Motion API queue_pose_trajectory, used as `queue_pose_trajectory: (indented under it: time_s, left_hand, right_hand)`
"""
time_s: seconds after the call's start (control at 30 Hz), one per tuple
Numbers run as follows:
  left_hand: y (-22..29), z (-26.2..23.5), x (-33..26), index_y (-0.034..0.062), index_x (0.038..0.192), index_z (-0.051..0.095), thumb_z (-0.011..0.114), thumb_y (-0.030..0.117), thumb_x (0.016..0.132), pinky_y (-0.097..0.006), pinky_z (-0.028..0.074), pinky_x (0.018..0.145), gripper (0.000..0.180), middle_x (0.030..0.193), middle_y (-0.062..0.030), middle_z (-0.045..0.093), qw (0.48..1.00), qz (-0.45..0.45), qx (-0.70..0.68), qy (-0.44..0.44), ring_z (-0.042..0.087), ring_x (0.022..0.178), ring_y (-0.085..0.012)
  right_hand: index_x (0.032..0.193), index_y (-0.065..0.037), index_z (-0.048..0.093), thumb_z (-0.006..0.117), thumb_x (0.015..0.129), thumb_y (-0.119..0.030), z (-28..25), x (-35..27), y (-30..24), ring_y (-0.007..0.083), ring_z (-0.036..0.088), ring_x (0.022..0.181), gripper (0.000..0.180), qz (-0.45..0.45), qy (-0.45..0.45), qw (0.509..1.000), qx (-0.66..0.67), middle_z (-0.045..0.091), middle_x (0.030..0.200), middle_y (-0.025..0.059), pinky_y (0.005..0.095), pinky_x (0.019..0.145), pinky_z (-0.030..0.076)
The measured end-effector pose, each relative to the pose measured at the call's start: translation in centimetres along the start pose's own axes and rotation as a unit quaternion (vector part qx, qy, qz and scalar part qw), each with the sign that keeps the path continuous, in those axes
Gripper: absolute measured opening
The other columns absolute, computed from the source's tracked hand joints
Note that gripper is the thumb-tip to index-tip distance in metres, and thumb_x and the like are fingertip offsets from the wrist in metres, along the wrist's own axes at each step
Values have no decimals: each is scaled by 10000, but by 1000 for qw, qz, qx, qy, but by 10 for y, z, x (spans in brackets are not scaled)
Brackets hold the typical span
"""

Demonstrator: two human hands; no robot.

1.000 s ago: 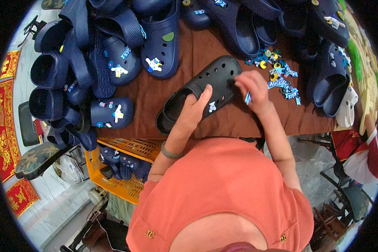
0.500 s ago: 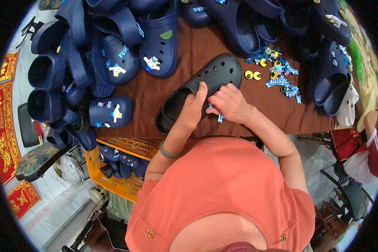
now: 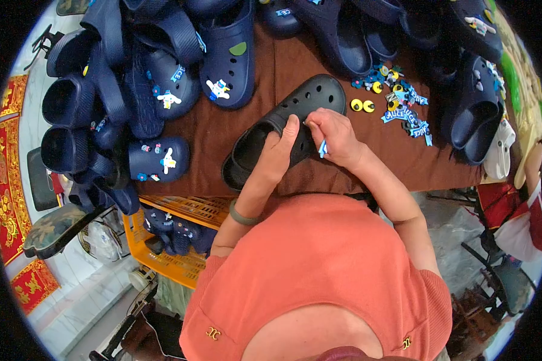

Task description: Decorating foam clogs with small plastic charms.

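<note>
right hand (image 3: 334, 137) | moved from charm pile (image 3: 397, 102) | now pressing on black clog (image 3: 286, 129)

Bare brown tablecloth (image 3: 265, 78) opens beyond my black perforated foam clog (image 3: 283, 129), hemmed by the navy decorated foam clogs (image 3: 162, 90) on my left, more navy clogs (image 3: 470, 108) on my right, and small colourful rubber charms (image 3: 397, 99) just beside.

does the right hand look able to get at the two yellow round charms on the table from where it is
Probably yes. The right hand is at the black clog, and the two yellow round charms lie just beyond it on bare brown cloth with nothing between. It holds a small blue piece, which may hamper picking.
</note>
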State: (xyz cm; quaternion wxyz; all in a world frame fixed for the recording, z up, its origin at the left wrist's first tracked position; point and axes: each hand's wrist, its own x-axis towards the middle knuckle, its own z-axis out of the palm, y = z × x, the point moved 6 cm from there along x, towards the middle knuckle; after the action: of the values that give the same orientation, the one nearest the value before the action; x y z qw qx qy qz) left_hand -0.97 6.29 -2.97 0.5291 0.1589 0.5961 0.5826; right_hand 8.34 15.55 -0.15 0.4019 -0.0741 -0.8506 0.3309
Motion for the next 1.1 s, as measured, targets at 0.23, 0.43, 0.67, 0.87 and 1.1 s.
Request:
queue_pose_trajectory:
  time_s: [0.23, 0.43, 0.67, 0.87, 1.1]
  left_hand:
    - [3, 5, 4, -55, 1237, 532, 495, 371, 1003, -325, 539, 862, 488, 1134, -147, 641, 996, 62, -41, -38, 656, 963, -200]
    - [3, 4, 3, -64, 1250, 520, 499, 357, 1002, -333, 541, 868, 489, 1158, -159, 632, 996, 66, -42, -46, 652, 993, -211]
    - [3, 4, 4, -52, 1286, 491, 499, 332, 1007, -336, 539, 884, 474, 1207, -149, 611, 995, 76, -31, -55, 640, 1028, -216]
    - [2, 4, 5, -44, 1299, 484, 491, 309, 1012, -336, 540, 895, 456, 1216, -145, 606, 994, 78, -40, -58, 638, 1038, -215]
    - [1, 6, 4, -52, 1273, 529, 497, 310, 1014, -306, 444, 978, 446, 1238, -109, 589, 996, 52, -45, -63, 564, 1120, -178]
  right_hand:
    - [924, -36, 583, 620, 858, -43, -45, -6, 32, 358, 613, 731, 76, 84, 28, 991, -96, 610, 799, 152, 429, 632, 484]
    - [965, -46, 578, 563, 948, -210, -63, -7, 61, 369, 620, 739, 166, 158, -24, 965, -209, 613, 793, 158, 450, 647, 487]
    - [1055, -46, 590, 598, 928, -243, -71, -1, 57, 353, 597, 807, 234, 154, 5, 967, -201, 607, 871, 152, 410, 723, 484]
    - [1114, -52, 424, 683, 879, -227, -65, -16, 64, 247, 573, 777, 391, 341, 2, 937, -72, 548, 837, 103, 361, 725, 473]
    - [1179, -23, 478, 482, 996, -122, -70, -13, 60, 195, 585, 892, 208, 263, 48, 964, 11, 607, 939, 99, 312, 803, 459]
